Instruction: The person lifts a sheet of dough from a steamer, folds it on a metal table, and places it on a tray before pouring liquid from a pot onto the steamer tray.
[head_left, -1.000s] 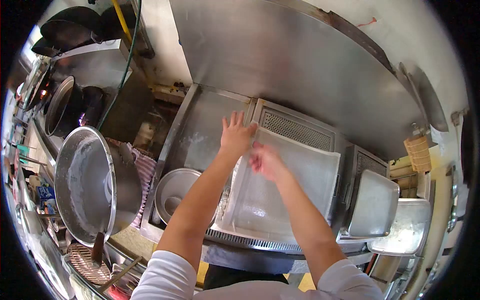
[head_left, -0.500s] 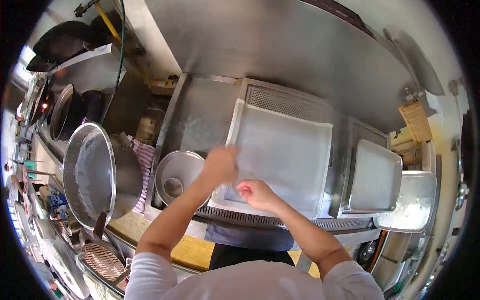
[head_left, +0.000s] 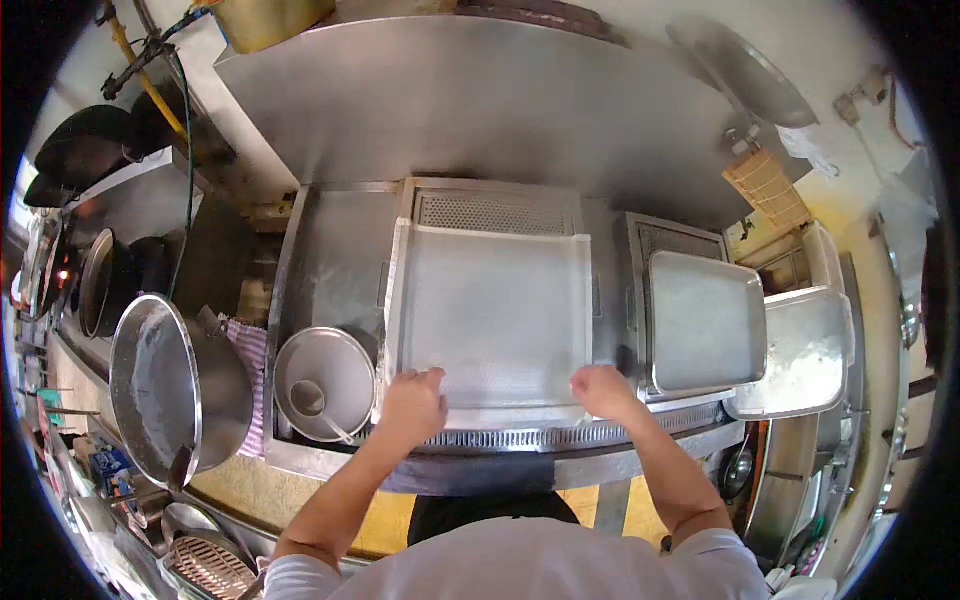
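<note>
A thin white cloth [head_left: 495, 290] lies flat over the steamer, its edges forming a paler border. At its near left corner, my left hand [head_left: 415, 408] is closed with the fingers curled on the edge. My right hand [head_left: 603, 392] is closed at the near right corner, the cloth's edge apparently pinched in it. Beyond the cloth's far edge shows a perforated metal plate [head_left: 495, 212]. Left of my left hand, a ladle [head_left: 308, 399] rests in a round metal pan [head_left: 345, 355].
A large metal pot [head_left: 228, 385] with white residue stands at the left beside a striped towel [head_left: 250, 345]. To the right are a rectangular metal tray [head_left: 705, 325] and another shallow tray [head_left: 800, 365]. A slotted vent [head_left: 560, 437] runs along the near edge.
My hands have moved apart, from close together near the cloth's left side to its two near corners. The camera view has turned, and the cloth now appears straighter in it.
</note>
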